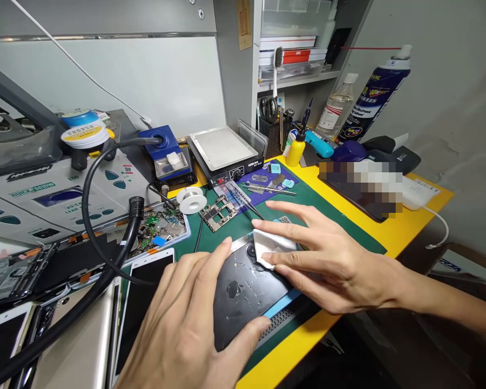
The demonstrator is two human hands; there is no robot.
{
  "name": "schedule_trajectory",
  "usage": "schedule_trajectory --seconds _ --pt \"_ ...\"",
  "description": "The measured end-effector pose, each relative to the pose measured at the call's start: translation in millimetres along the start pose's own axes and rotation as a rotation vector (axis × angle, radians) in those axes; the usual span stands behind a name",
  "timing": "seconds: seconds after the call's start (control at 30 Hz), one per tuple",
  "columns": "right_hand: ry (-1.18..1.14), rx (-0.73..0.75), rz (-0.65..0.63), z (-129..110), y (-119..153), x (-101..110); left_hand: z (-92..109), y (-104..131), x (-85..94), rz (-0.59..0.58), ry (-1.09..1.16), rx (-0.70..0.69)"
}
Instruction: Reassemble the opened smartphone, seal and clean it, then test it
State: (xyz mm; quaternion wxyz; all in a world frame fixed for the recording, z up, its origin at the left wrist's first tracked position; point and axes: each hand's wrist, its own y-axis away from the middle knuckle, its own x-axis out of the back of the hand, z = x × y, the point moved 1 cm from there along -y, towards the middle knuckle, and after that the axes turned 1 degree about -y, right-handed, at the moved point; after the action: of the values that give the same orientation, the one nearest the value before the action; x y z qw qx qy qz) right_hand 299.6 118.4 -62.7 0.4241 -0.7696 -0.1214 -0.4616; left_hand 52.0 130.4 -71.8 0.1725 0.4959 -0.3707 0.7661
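Note:
A dark grey smartphone (237,305) lies back up in front of me, its glass back cracked and bearing an apple logo. My left hand (194,319) is closed across the phone, fingers along the far edge and thumb at the near edge. With my right hand (319,259) I press a folded white wipe (269,243) over the phone's camera corner, covering part of the lenses. Beneath the phone show a blue strip and a grey perforated piece (281,320), which rest on a green mat (328,205).
Behind the phone are a circuit board (218,213), a solder spool (191,200), tweezers (245,199) and a heating plate (227,148). A thick black hose (133,232) arcs over several phones at left. A yellow bottle (295,151) and spray can (375,100) stand at back right.

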Motion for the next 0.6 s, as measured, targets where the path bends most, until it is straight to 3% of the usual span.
schedule_trajectory --seconds 0.6 --pt "0.05 -0.009 0.007 -9.3 1.0 -3.4 -2.6 -1.3 -2.3 0.021 -0.021 -0.041"
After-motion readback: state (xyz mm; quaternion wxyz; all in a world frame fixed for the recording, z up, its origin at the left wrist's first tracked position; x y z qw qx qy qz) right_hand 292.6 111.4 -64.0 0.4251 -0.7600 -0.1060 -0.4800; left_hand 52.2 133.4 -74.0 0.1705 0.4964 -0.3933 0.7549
